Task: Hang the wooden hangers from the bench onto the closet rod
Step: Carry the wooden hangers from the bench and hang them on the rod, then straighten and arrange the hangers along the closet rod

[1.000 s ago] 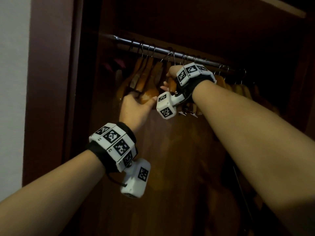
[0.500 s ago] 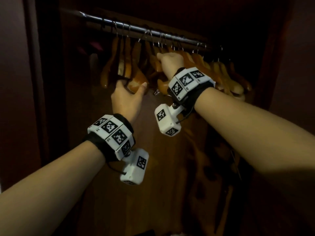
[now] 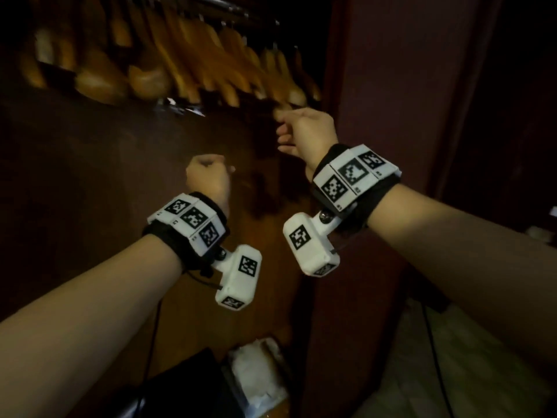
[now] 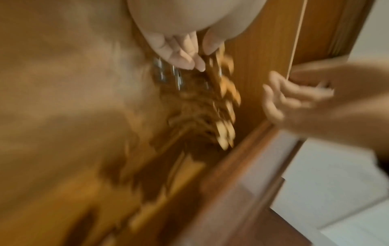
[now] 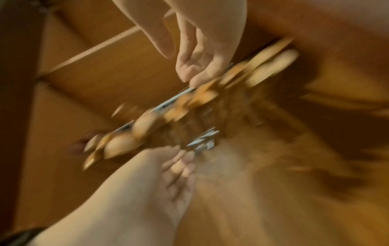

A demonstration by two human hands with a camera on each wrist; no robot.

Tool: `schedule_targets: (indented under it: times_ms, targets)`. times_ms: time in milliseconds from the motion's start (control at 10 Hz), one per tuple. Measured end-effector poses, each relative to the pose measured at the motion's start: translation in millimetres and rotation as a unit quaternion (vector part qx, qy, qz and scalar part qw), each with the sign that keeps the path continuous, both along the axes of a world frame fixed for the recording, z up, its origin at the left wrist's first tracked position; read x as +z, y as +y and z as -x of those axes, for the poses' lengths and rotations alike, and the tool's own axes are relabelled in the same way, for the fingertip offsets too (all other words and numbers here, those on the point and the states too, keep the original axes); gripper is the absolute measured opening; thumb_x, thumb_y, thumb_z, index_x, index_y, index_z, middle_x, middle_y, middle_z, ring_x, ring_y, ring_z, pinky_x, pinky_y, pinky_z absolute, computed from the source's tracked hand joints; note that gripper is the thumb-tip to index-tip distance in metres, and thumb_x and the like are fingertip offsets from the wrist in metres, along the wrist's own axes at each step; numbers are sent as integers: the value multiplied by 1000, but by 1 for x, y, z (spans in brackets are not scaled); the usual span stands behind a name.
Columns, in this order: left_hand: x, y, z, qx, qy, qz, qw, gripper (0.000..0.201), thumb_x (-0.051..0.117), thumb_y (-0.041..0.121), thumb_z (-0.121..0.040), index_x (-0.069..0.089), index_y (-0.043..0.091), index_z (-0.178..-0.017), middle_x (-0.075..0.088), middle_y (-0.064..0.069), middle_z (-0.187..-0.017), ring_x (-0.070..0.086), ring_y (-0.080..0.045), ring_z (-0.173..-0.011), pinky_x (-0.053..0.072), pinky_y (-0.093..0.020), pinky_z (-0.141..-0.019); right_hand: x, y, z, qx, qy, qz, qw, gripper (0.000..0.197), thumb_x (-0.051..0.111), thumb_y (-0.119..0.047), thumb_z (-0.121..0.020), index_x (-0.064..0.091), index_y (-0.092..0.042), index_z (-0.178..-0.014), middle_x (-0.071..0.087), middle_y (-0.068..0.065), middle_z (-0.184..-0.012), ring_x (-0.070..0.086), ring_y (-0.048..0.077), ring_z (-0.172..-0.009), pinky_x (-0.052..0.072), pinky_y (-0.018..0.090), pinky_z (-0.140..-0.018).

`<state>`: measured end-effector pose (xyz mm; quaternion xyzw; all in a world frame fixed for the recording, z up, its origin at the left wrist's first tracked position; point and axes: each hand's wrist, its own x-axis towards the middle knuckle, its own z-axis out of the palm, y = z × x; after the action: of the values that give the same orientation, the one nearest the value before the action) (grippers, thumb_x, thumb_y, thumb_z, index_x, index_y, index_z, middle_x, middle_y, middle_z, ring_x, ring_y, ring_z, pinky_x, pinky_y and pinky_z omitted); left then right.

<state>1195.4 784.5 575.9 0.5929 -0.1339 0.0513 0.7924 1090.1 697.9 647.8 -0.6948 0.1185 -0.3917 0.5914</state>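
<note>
Wooden hangers (image 3: 193, 64) bunched in a tight row on the closet rod (image 3: 211, 3), inside the dark wardrobe, upper left of the head view. Metal clips (image 3: 177, 108) dangling below the middle of the row.

Right hand (image 3: 307, 132) raised just under the right end of the row, fingers loosely curled, thumb apart from them. Fingertips (image 5: 195, 79) right beside the lower ends of the nearest hangers in the right wrist view; contact or small gap, cannot tell (heavy motion blur). No hanger enclosed in the palm.

Left hand (image 3: 208, 179) lower, well below the row, apart from every hanger. Fingers folded loosely toward the palm, empty (same in the left wrist view: fingers (image 4: 179, 55) bent inward, nothing between them). Hanger ends and clips beyond the fingertips there, not touching as far as visible.

Both wrists carrying white marker-tagged bands (image 3: 193, 221) with camera blocks hung underneath.

Bottom of the head view: white crumpled item (image 3: 259, 375) next to a dark object (image 3: 193, 387) on the wardrobe floor, both too dim to identify. Wardrobe side panel (image 3: 376, 116) right of the right hand. Bench not visible in any view.
</note>
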Motion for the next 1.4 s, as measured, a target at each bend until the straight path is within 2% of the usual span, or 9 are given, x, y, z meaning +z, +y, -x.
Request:
schedule_targets:
  times_ms: [200,300,500,800,900,1000,1100,1200,1400]
  targets:
    - [-19,-127,138,-133,36,0,990,27,42,3,-86,54,19,-68,60,3,-59,52,-15,-57,41,-21,-56,-35,-98,168,-116,32,-46,992,27,43,-5,-95,54,-12,-71,49,3,-60,45,7,-41,42,16,-41]
    - [-37,-193,234,-222,59,-16,973,32,42,-1,-84,53,16,-59,54,9,-38,45,-13,-47,35,-21,-50,-56,-154,269,-187,59,-80,977,29,40,-5,-95,52,-11,-69,46,4,-58,41,5,-31,39,16,-38]
    - [-82,-305,421,-353,115,-56,927,25,45,6,-92,55,16,-72,56,1,-60,48,-7,-51,38,-16,-44,-123,-257,483,-332,98,-197,917,25,48,-7,-93,49,-13,-69,48,1,-65,48,9,-47,42,18,-43]
    - [-180,-433,679,-512,122,-195,828,27,47,9,-94,52,15,-68,53,-1,-63,46,-10,-53,39,-19,-50,-234,-319,800,-556,-2,-387,736,25,42,-4,-94,55,-3,-73,45,6,-61,42,15,-47,34,21,-41]
    - [-213,-481,747,-551,103,-229,796,32,47,6,-92,50,12,-61,53,-1,-55,45,-12,-51,40,-21,-51,-263,-336,878,-616,-30,-414,669,29,36,-7,-97,57,2,-80,53,9,-53,52,16,-54,36,22,-45]
    - [-237,-531,800,-578,96,-261,767,34,47,4,-90,49,12,-57,47,6,-28,45,-8,-38,36,-20,-44,-287,-359,942,-645,-14,-436,627,36,34,-7,-98,49,-3,-67,45,4,-30,46,15,-32,33,15,-33]
    - [-253,-579,850,-611,78,-310,724,38,45,8,-94,45,18,-57,40,16,-23,43,2,-25,35,-18,-48,-300,-387,993,-685,17,-442,578,33,39,-8,-97,49,-6,-66,44,6,-54,39,16,-44,35,19,-41]
    - [-305,-661,901,-646,-21,-407,646,66,43,10,-96,51,25,-32,38,24,-24,47,-4,-47,37,-13,-55,-315,-410,1039,-710,26,-447,544,28,43,-8,-96,54,-4,-71,47,7,-61,42,17,-51,38,27,-52]
    - [-343,-703,992,-665,-67,-444,596,59,47,7,-93,48,24,-36,40,22,-26,39,-7,-57,36,-20,-65,-377,-440,1112,-730,38,-496,469,28,45,-4,-96,53,-2,-69,47,9,-61,40,19,-49,35,29,-49]
